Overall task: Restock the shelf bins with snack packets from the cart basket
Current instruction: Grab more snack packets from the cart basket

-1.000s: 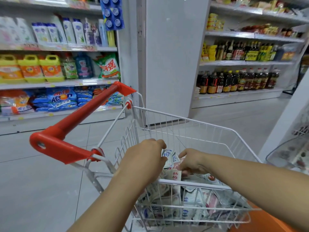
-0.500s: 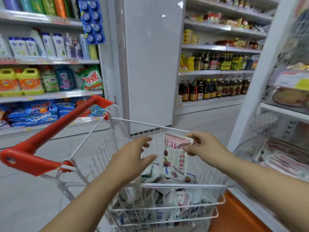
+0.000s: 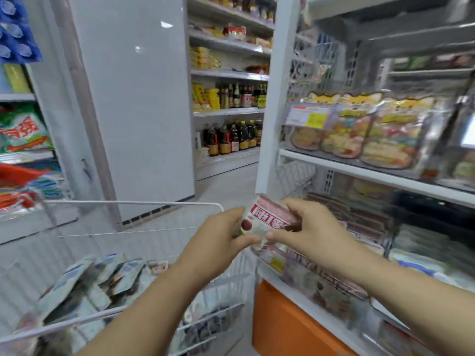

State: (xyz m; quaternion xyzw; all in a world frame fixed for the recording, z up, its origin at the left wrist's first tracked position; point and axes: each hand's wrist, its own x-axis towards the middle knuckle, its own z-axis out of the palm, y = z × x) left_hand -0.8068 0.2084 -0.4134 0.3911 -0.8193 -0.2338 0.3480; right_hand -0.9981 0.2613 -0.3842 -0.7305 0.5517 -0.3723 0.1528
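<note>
- The packet [image 3: 267,219] has risen out of the cart [image 3: 133,202] and swung right, toward the shelf [image 3: 359,172].
- It now hangs just above the front bin [image 3: 316,286], its long axis near upright.
- The right hand [image 3: 311,228] grips its top, nearer the bin; the left hand [image 3: 218,242] pinches its lower side.

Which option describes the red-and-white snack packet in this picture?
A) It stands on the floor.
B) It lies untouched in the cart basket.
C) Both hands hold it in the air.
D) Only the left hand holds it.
C: the left hand and the right hand both hold the snack packet, lifted clear of the cart basket.
</note>
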